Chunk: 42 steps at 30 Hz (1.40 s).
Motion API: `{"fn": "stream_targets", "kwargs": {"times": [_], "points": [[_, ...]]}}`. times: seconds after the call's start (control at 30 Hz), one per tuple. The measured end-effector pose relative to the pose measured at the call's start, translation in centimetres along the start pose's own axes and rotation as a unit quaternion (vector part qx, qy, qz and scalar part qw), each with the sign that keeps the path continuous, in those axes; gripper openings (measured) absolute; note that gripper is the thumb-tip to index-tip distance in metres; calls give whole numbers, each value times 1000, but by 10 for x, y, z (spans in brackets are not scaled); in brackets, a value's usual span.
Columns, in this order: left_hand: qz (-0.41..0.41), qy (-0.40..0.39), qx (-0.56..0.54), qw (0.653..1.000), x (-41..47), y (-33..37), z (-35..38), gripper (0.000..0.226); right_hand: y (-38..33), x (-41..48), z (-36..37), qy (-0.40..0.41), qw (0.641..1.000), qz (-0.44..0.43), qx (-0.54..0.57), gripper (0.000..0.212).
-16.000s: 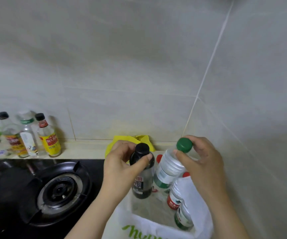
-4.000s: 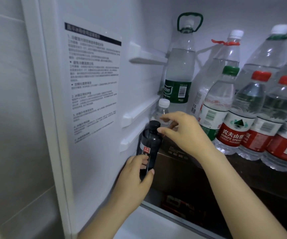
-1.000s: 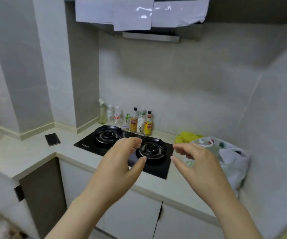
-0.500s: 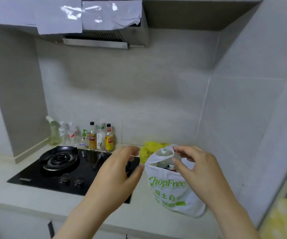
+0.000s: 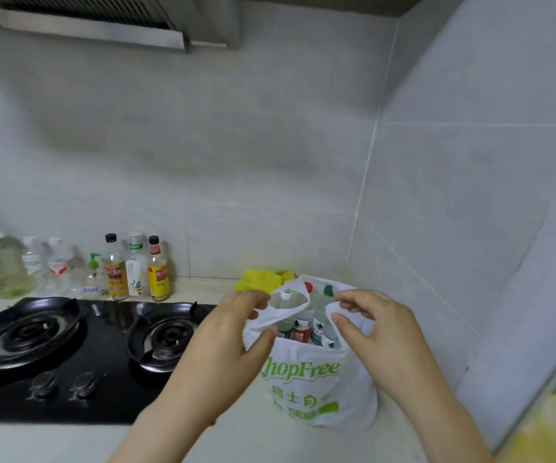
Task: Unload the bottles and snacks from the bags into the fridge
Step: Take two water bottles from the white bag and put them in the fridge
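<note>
A white plastic shopping bag (image 5: 316,392) with green print stands on the counter in the corner. Inside it stand several water bottles (image 5: 303,329) with white, red and green caps. My left hand (image 5: 233,332) pinches the bag's left handle and rim. My right hand (image 5: 373,325) pinches the right handle. Together the hands hold the bag's mouth apart. The fridge is out of view.
A black two-burner gas hob (image 5: 69,349) lies left of the bag. Several condiment bottles (image 5: 136,269) line the back wall. A yellow bag (image 5: 260,280) lies behind the white one. Tiled walls close the corner at right; a range hood (image 5: 103,21) hangs above.
I have stepped closer to the counter. My hands, empty a second ago, have reached the white bag, taken its handles and pulled its mouth wider.
</note>
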State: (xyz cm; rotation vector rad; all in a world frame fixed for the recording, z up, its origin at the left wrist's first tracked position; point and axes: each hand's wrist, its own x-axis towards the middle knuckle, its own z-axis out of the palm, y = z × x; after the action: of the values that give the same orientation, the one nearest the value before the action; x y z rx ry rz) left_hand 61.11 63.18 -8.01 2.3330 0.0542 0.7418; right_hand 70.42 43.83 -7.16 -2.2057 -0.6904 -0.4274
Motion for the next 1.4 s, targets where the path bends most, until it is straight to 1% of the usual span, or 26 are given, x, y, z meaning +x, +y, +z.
{"fn": "stream_targets", "kwargs": {"times": [0.17,0.33,0.5,0.73,0.87,1.07,1.13,1.27,1.33,1.4], "points": [[30,-21,-7,999,48,-36,11,33,14,32,31,5,999,37,-28,24],[29,-58,-31,997,77,-68,32,29,27,53,52,-6,996,74,-54,29],[16,-93,-49,994,88,-93,58,28,48,62,70,-19,991,111,-67,28],[-5,-129,-35,991,102,-119,98,29,88,79,92,-60,986,138,-68,27],[-26,-157,-24,987,110,-127,126,27,116,97,105,-84,984,148,-51,26],[-60,-200,0,978,131,-130,176,27,158,131,112,-94,984,154,-13,20],[-78,-218,5,973,133,-131,192,31,170,141,115,-99,983,156,-3,17],[-106,-226,0,968,135,-132,207,48,190,154,127,-123,980,158,12,24],[-110,-223,-2,969,138,-135,207,54,195,157,133,-137,978,158,21,25],[-110,-202,-4,973,142,-142,205,57,198,160,140,-150,975,160,25,28]]}}
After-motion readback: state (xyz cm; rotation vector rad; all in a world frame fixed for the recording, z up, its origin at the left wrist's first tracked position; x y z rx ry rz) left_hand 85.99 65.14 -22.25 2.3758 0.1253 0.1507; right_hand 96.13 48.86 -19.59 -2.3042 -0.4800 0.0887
